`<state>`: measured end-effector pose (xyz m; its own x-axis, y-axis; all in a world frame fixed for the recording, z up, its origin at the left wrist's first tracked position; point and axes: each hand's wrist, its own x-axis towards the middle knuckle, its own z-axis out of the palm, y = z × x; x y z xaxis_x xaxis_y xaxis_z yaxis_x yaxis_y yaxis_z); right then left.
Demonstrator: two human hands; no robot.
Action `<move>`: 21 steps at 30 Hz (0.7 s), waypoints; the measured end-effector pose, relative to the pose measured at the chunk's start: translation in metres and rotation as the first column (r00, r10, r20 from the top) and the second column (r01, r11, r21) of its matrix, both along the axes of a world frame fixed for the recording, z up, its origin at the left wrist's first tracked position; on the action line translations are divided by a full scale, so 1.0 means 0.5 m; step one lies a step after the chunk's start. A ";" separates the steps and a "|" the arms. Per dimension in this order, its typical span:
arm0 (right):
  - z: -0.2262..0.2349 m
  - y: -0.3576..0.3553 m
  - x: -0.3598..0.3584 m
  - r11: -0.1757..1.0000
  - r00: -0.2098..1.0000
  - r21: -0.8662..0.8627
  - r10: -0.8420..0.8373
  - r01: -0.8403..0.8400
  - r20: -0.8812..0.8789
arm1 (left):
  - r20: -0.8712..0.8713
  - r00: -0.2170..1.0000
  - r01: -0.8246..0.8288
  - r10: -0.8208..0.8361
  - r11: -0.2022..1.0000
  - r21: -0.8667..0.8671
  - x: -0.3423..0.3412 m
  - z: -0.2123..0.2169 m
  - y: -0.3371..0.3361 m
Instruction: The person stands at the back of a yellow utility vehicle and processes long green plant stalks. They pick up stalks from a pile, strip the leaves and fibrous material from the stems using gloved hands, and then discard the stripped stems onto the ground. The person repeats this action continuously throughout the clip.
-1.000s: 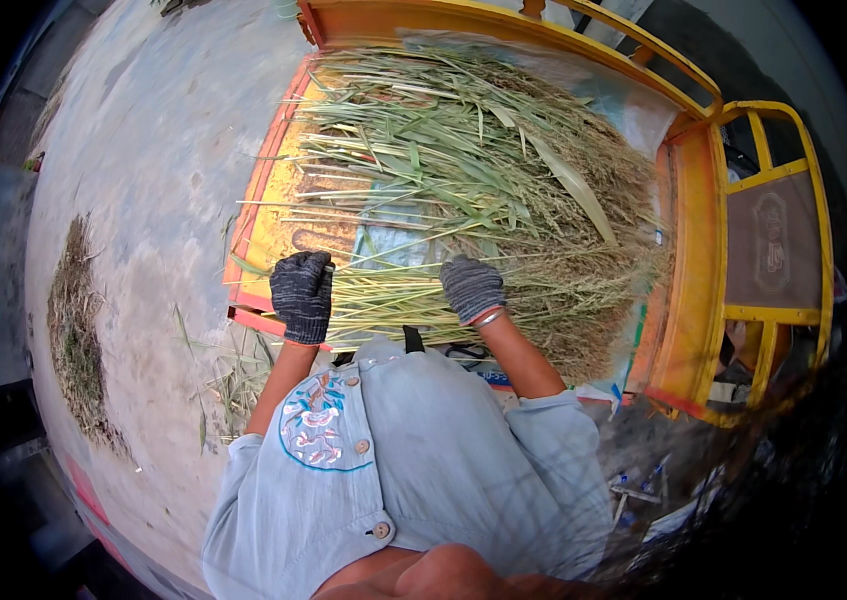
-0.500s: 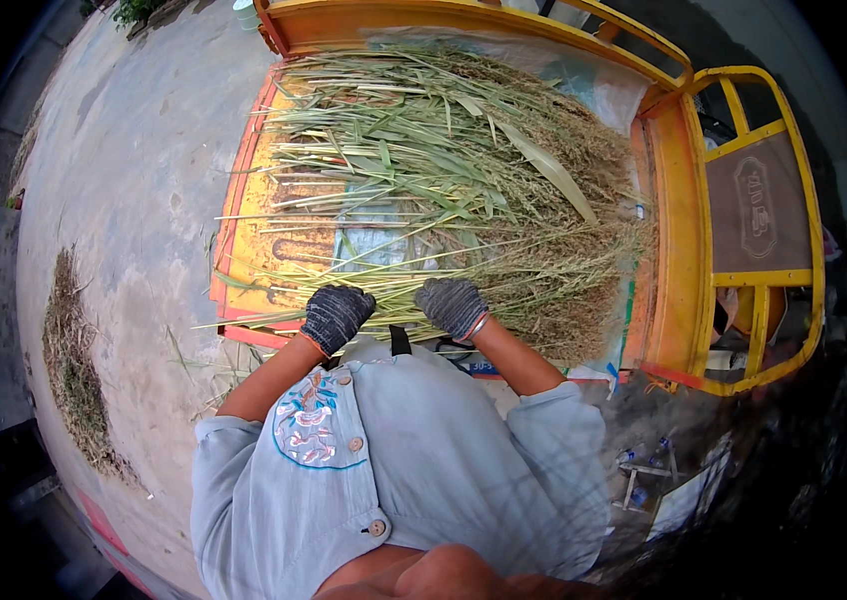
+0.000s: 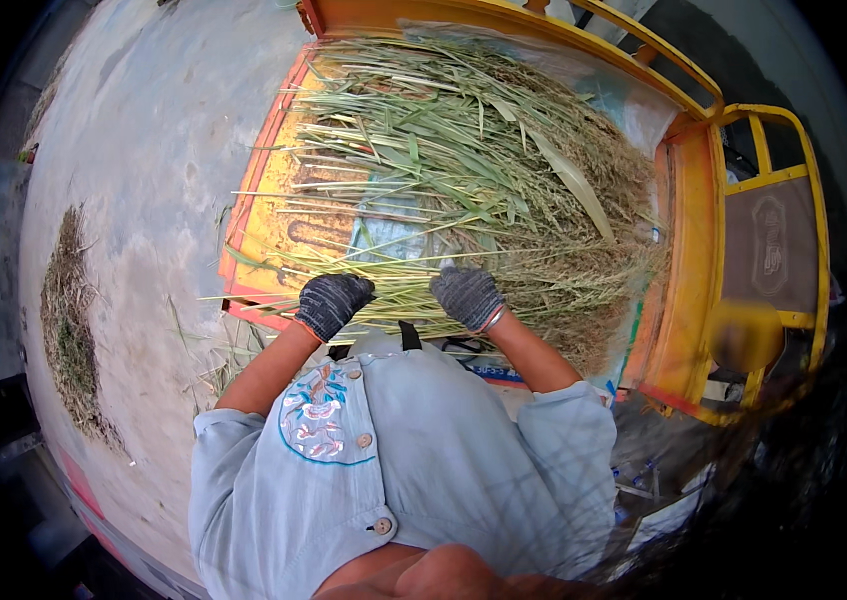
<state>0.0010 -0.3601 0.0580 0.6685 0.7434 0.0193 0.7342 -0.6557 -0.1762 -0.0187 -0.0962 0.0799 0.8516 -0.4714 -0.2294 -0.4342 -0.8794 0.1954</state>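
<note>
Long green and straw-coloured stalks (image 3: 424, 150) with leaves and brownish seed heads (image 3: 594, 320) lie across a yellow cargo bed, stems to the left and heads to the right. My left hand (image 3: 336, 303), in a dark grey knit glove, is closed on the stems of the nearest stalks. A matching glove covers my right hand (image 3: 469, 297), which is closed on the same stalks farther along, toward the heads. The fingertips of both hands are partly hidden. Thin stem ends stick out to the left past my left hand.
Plastic sheeting (image 3: 389, 225) shows beneath the stalks on the bed. Orange-yellow side rails (image 3: 634, 50) run along the far side, and a framed yellow seat back (image 3: 769, 235) stands at the right. A heap of dry plant scraps (image 3: 72, 325) lies on the concrete floor at left.
The whole view has shifted slightly, so the bed appears farther right. My right hand has moved a little away from my left along the stalks; both hands stay closed.
</note>
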 end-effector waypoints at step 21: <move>-0.062 -0.179 0.013 0.893 0.928 -0.320 -0.361 0.316 -0.089 | -0.036 0.939 -0.322 0.342 0.839 -0.439 0.004 0.005 0.130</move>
<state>0.0077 -0.4495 0.0272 0.8595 0.4278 -0.2798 0.4398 -0.8978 -0.0217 -0.0166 -0.0313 0.0824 0.9790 -0.2017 -0.0294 -0.1481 -0.8031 0.5771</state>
